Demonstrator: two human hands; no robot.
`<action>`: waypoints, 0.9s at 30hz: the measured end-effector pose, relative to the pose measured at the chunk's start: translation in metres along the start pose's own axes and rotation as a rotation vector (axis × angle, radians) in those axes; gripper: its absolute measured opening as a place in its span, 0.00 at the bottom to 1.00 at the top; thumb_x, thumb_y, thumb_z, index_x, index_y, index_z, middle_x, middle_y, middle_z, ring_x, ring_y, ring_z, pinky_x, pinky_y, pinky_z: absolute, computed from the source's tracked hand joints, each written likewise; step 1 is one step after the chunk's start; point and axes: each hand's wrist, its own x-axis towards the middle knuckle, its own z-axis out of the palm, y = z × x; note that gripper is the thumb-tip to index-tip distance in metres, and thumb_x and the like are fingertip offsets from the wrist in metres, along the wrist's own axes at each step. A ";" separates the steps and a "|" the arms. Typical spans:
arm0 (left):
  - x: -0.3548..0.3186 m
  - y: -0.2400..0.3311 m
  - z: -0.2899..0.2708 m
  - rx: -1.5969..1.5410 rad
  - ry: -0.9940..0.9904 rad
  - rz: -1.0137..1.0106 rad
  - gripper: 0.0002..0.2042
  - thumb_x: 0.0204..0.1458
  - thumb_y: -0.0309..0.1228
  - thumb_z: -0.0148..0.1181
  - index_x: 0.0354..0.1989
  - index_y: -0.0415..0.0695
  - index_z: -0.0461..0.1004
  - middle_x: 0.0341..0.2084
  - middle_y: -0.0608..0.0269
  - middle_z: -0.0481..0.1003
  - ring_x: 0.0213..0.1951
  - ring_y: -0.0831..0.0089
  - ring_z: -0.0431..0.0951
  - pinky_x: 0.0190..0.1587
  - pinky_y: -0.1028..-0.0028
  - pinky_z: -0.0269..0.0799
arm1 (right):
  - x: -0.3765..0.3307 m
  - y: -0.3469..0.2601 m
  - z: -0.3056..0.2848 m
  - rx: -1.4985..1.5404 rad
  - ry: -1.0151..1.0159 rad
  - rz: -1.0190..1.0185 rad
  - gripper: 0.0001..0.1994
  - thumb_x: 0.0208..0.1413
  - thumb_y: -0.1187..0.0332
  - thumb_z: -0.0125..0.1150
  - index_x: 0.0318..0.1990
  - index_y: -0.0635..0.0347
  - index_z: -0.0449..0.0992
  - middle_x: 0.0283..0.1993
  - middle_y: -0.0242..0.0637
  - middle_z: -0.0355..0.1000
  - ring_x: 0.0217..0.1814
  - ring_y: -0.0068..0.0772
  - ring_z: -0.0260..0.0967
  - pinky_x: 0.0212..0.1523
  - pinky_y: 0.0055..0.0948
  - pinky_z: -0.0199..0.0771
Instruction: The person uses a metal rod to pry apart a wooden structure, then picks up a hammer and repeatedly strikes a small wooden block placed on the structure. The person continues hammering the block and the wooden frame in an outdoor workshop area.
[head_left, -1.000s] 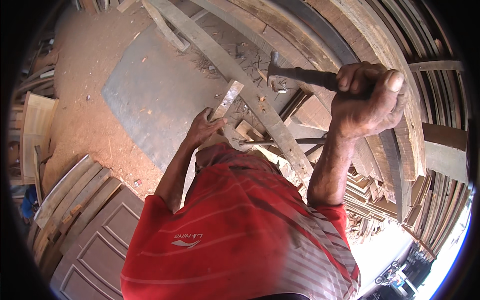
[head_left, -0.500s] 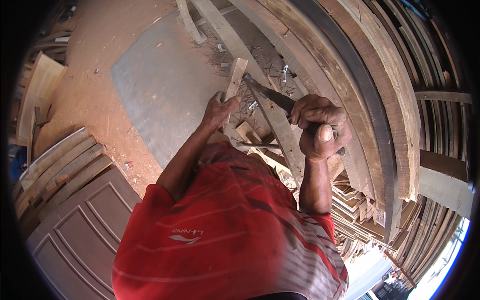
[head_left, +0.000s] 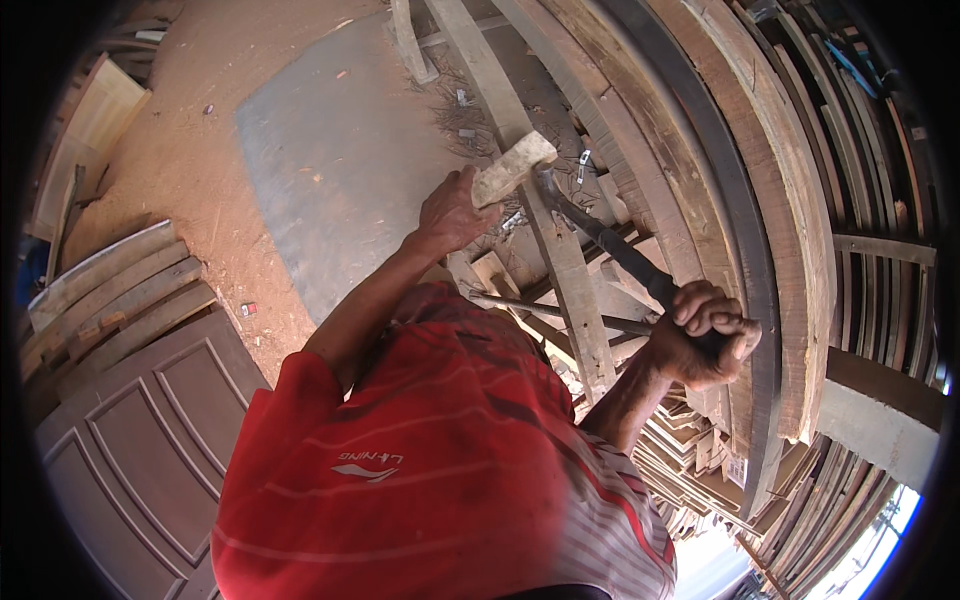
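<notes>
My left hand grips a short, pale piece of wood by its near end, over the long plank. My fist, the right hand, is wrapped round the black grip of a hammer. Its slim dark shaft slants up and left, and its head lies against or just behind the far end of the wood piece, where details are hidden. Beneath both hands runs a long grey plank. A dark metal bar passes below the hammer, close to my shirt.
Long thick boards curve along the right side, with more timber stacked beyond. A grey sheet lies on the reddish ground. Several nails are scattered by the plank. A brown panelled door and stacked boards are at the left.
My right hand has swung right and nearer to me with the hammer, its shaft now showing longer. My left hand has shifted right and tilted the wood piece flatter.
</notes>
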 end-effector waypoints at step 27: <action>0.089 0.071 -0.023 0.000 -0.547 0.165 0.35 0.44 0.32 0.68 0.62 0.33 0.63 0.51 0.37 0.75 0.55 0.49 0.76 0.58 0.61 0.72 | 0.078 0.044 0.037 -0.219 -0.127 0.174 0.23 0.71 0.61 0.46 0.24 0.68 0.68 0.14 0.39 0.62 0.11 0.21 0.53 0.13 0.24 0.54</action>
